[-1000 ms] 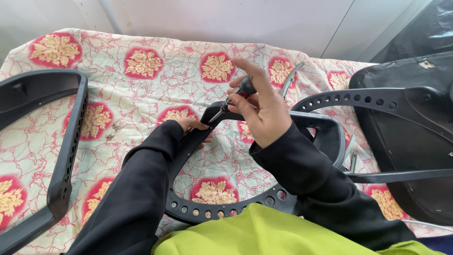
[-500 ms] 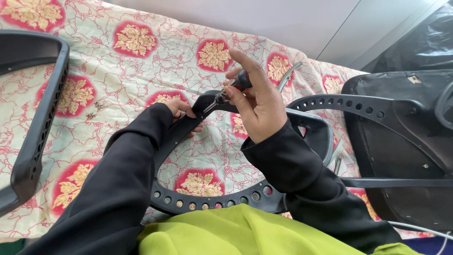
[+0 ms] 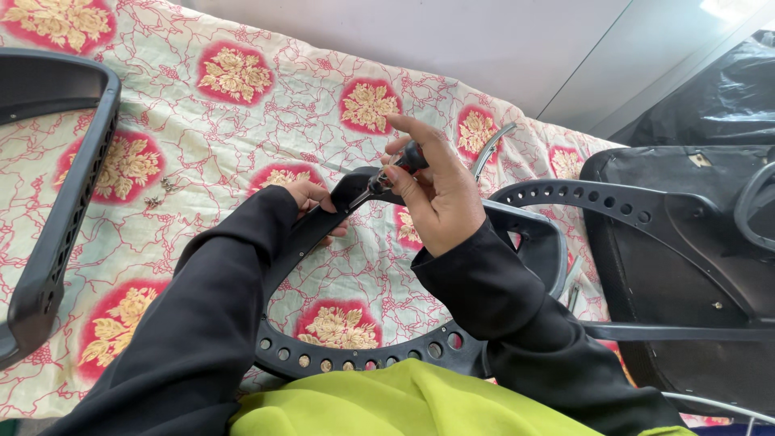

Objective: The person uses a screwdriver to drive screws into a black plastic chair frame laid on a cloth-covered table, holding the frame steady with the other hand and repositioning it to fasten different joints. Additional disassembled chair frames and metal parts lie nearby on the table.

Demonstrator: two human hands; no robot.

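Head view shows the right hand (image 3: 440, 198) closed around the dark handle of a screwdriver (image 3: 386, 176), its metal tip pointing down-left onto the top of a black plastic ring frame (image 3: 355, 355) with a row of holes. The left hand (image 3: 311, 202) grips this frame just beside the tip — fingers wrapped on its edge. The frame lies on a bed sheet (image 3: 202, 121) with red and yellow flowers. Another black frame (image 3: 64, 210) lies at far left; a black seat part (image 3: 686, 242) is at the right.
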